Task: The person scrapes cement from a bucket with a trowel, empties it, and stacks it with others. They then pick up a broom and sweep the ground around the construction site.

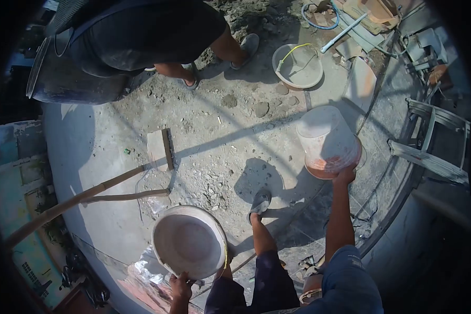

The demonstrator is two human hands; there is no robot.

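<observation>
My left hand (181, 287) is closed on the near rim of a grey, dust-coated bucket (188, 240). That bucket's mouth faces up toward me, and its inside looks bare apart from pale residue. A thin yellowish handle hangs along its right side. Out to the right, my right hand (345, 174) grips the rim of a second bucket (329, 138), pale with reddish patches. This one is tipped over, its base pointing away from me and its rim toward me. My right fingers are partly hidden behind that rim.
A co-worker (146, 36) stands at the upper left beside a dark barrel (73, 78). Another bucket (298, 68) with a yellow handle sits at the back. Long wooden-handled tools (89, 191) lie at left. Rubble (212, 191) covers the middle ground; a metal frame (429, 141) stands right.
</observation>
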